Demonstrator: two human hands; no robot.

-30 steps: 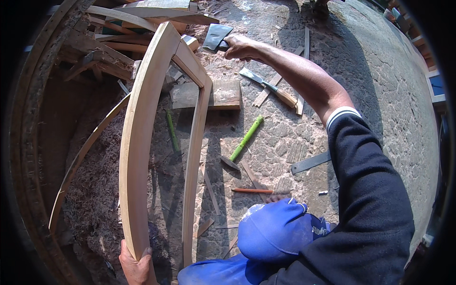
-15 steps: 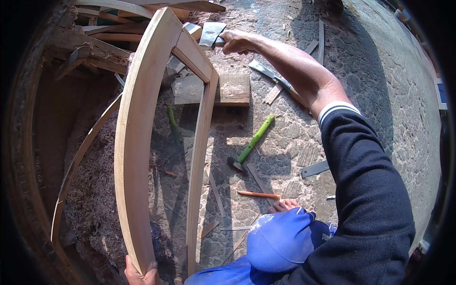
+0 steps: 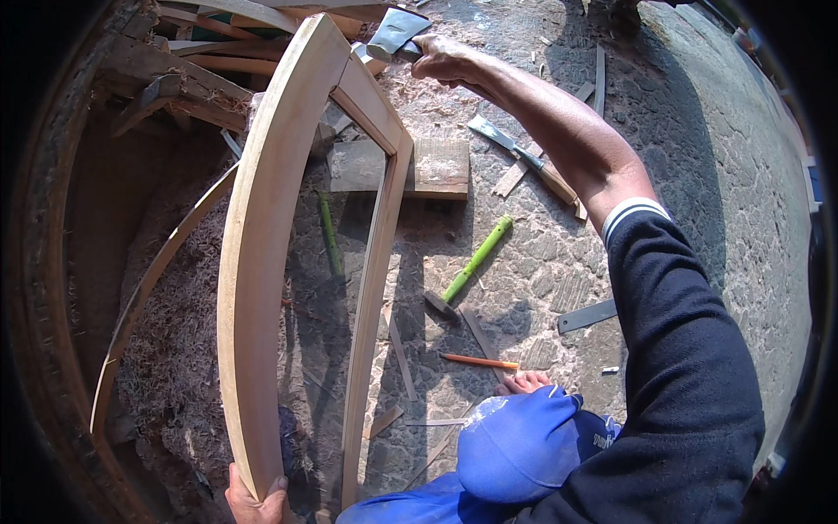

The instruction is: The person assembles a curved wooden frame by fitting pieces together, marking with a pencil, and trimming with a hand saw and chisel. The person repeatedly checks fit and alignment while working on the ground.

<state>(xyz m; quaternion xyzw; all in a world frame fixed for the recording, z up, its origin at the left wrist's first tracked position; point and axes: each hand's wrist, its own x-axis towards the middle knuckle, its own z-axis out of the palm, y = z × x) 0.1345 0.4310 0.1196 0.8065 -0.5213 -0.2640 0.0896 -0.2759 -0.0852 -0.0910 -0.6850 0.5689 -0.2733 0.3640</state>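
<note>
Near the ground's point(image 3: 541, 262) left edge, the left hand point(image 3: 257, 499) gripped the wooden frame's point(image 3: 262, 227) near end, the right hand point(image 3: 438, 59) a hatchet point(image 3: 398, 33) by its far end; step judged steadying, next move presumably needing a firm left hold.

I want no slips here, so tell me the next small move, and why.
Probably firm up the grip of the left hand on the wooden frame before moving the axe: that hand holds the frame by its near end, while the right hand holds the axe out by the far end.
</note>
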